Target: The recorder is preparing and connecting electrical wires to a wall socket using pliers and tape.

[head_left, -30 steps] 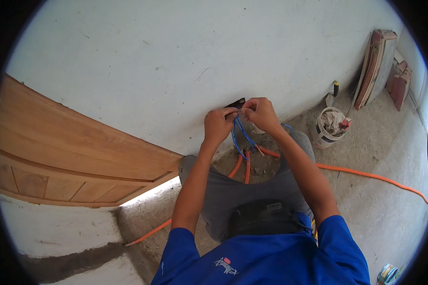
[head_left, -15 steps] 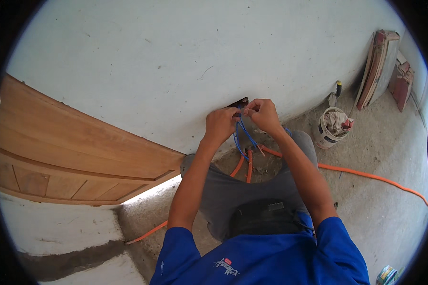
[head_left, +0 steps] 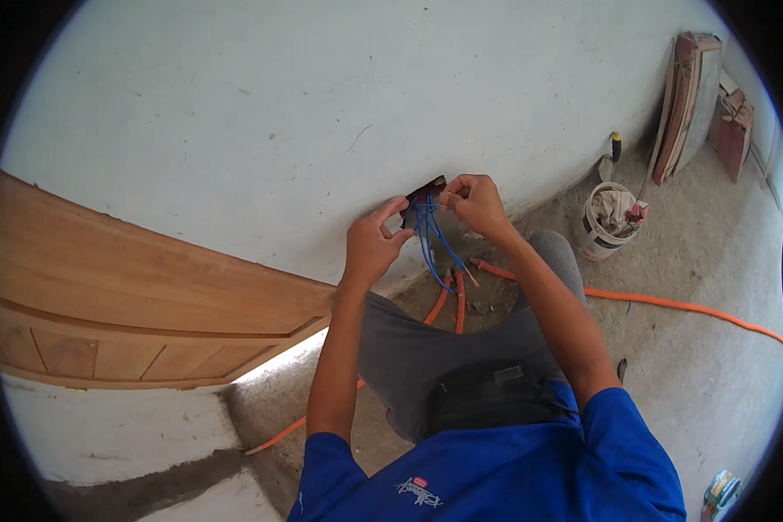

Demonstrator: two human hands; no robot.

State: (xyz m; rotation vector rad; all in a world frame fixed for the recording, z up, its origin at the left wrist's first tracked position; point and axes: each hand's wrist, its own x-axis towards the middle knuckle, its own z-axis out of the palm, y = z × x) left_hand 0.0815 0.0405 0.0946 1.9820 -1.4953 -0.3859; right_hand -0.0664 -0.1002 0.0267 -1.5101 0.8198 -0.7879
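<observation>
Several blue electrical wires (head_left: 424,237) hang from a dark rectangular hole (head_left: 423,190) low in the pale wall. My right hand (head_left: 477,207) is at the hole's right edge, thumb and fingertips pinched on the end of a wire. To the left of the wires, my left hand (head_left: 375,246) is open, thumb and fingers apart, its fingertips close to the hole's left edge. Below, the wires run down toward the ends of orange flexible conduits (head_left: 460,304) on the floor between my knees. One wire end with a bare copper-coloured tip (head_left: 473,280) points downward there.
A brown wooden door panel (head_left: 165,287) stands at the left. Another orange conduit (head_left: 687,311) crosses the concrete floor to the right. Beyond it are a white bucket (head_left: 594,242) with crumpled material, a tool with a yellow-black handle (head_left: 616,148), and boards (head_left: 687,109) leaning on the wall.
My left hand has let go of the wires and moved left and slightly down, its fingers spreading. My right hand stays pinched near the hole. More of the wires and hole now show.
</observation>
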